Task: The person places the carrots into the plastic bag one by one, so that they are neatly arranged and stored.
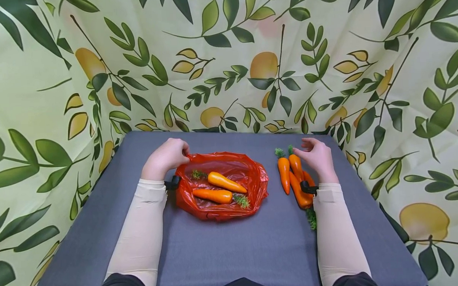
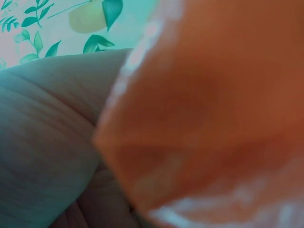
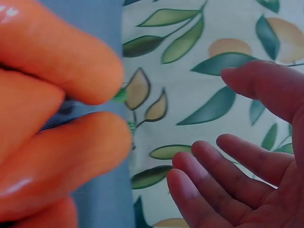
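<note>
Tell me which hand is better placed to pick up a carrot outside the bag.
Probably the right hand: its fingers hold nothing and are beside the loose carrots, while the left hand grips the red bag at its edge.

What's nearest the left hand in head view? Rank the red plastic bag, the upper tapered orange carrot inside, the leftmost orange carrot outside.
1. Red plastic bag: touching the left hand.
2. Upper orange carrot: inside it.
3. Leftmost orange carrot outside: right of the bag.
</note>
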A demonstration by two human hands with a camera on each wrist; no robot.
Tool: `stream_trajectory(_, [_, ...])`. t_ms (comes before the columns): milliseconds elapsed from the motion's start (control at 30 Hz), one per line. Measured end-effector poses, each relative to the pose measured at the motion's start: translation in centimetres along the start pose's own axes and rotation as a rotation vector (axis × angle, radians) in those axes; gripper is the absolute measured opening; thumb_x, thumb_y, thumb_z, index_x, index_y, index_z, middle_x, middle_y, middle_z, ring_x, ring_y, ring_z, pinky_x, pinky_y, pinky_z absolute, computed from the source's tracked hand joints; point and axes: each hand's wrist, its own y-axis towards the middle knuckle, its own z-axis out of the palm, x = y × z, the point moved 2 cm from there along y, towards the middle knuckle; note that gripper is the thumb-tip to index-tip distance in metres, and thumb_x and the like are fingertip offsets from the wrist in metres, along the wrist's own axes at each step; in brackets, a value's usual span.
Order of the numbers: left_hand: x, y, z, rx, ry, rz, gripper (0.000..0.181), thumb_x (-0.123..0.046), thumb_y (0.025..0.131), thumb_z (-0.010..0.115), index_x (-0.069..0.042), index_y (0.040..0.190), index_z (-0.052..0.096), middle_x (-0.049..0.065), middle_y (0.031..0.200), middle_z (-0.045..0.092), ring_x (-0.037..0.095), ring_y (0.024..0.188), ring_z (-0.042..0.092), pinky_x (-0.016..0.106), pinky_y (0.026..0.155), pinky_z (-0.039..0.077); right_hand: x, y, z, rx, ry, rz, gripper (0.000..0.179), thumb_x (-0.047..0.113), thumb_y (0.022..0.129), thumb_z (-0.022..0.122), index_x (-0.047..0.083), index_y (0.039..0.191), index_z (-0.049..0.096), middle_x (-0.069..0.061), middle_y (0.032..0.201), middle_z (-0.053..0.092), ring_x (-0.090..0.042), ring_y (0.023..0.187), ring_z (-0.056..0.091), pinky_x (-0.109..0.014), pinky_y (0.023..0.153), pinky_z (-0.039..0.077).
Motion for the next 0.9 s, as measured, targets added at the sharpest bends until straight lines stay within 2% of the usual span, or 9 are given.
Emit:
stream_trajectory(167, [0.0,0.1,0.0,0.000,0.002,0.000,0.004,-0.007,0.096,0.075,-0.006,0.094,0.078,0.012,0.093,0.075,0.024,0.074,0.063,0.033,0.064,0.052,-1.0,0.2,0.9,0.053,-0.029,0.060,0.075,0.044,0.101,0.078,0.001,0.159,0.056,-0.027,0.151,0.067,-0.046,0.133,0.065,-0.061,0.109,0.058])
stream_trajectory(333, [0.0,0.1,0.0,-0.002,0.000,-0.002,0.004,-0.008,0.097,0.076,-0.006,0.095,0.079,0.012,0.095,0.075,0.024,0.074,0.063,0.032,0.064,0.053,-1.7,0.3,1.7,0.098,-0.032,0.111,0.076,0.039,0.101,0.079,-0.001,0.160,0.054,-0.028,0.153,0.064,-0.046,0.128,0.068,-0.057,0.102,0.063])
stream_trajectory(467, [-0.1,0.1,0.0,0.002,0.002,-0.004,0.004,-0.008,0.097,0.076,-0.006,0.095,0.078,0.012,0.095,0.075,0.024,0.074,0.063,0.032,0.063,0.052,-2.1,0.4,2.0,0.125,-0.045,0.121,0.077,0.037,0.100,0.080,-0.002,0.161,0.053,-0.030,0.152,0.063,-0.046,0.125,0.068,-0.057,0.103,0.062])
stream_trajectory(700, [0.0,0.1,0.0,0.002,0.001,-0.006,0.004,-0.007,0.097,0.075,-0.006,0.094,0.078,0.012,0.094,0.075,0.024,0.074,0.063,0.032,0.063,0.053,-2.5,0.4,2.3,0.180,-0.073,0.130,0.076,0.033,0.099,0.081,-0.003,0.160,0.052,-0.032,0.150,0.063,-0.048,0.131,0.062,-0.061,0.111,0.055])
stream_trajectory(900, [0.0,0.1,0.0,0.002,0.001,-0.003,0.004,-0.007,0.097,0.075,-0.006,0.094,0.078,0.012,0.094,0.075,0.024,0.073,0.063,0.032,0.063,0.052,-2.8,0.2,2.7,0.215,-0.110,0.146,0.074,0.031,0.097,0.081,-0.002,0.157,0.055,-0.032,0.146,0.063,-0.045,0.126,0.062,-0.059,0.109,0.055])
